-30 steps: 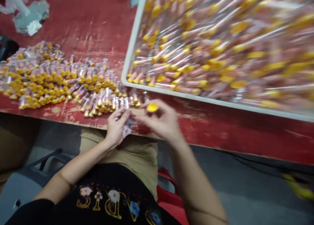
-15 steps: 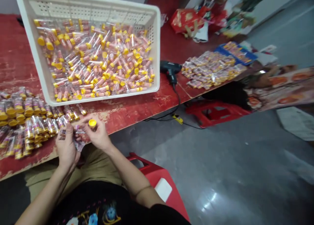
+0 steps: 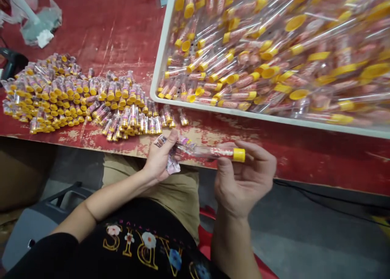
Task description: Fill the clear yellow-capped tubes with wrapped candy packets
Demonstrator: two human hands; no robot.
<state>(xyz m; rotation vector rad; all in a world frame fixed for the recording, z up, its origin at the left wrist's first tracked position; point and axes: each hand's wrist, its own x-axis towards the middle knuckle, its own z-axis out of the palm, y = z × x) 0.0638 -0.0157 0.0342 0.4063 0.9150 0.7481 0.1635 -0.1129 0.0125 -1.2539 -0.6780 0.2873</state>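
Note:
My left hand [image 3: 158, 158] is closed around several crumpled printed plastic sleeves [image 3: 173, 166], which stick out past the thumb and below the fingers. With thumb and fingers my right hand [image 3: 245, 181] pinches a clear tube [image 3: 222, 152] near its yellow cap. Pink and white pieces fill the tube's capped end. The tube lies level, its clear end pointing at the sleeves by my left hand; whether it is inside one I cannot tell. Beyond my left hand, wrapped yellow-capped tubes [image 3: 124, 92] are piled on the red table [image 3: 122, 31].
A white basket [image 3: 189, 101] full of loose yellow-capped tubes stands on the table at the right, beyond my right hand. At the far left are a black device [image 3: 14, 61] and a crumpled clear bag [image 3: 42, 23]. Dark cables [image 3: 319, 206] hang below the table edge.
The view has swung left and closer to the table, showing more of the wrapped pile. My right hand has turned and drawn away from the left; the tube now shows side-on.

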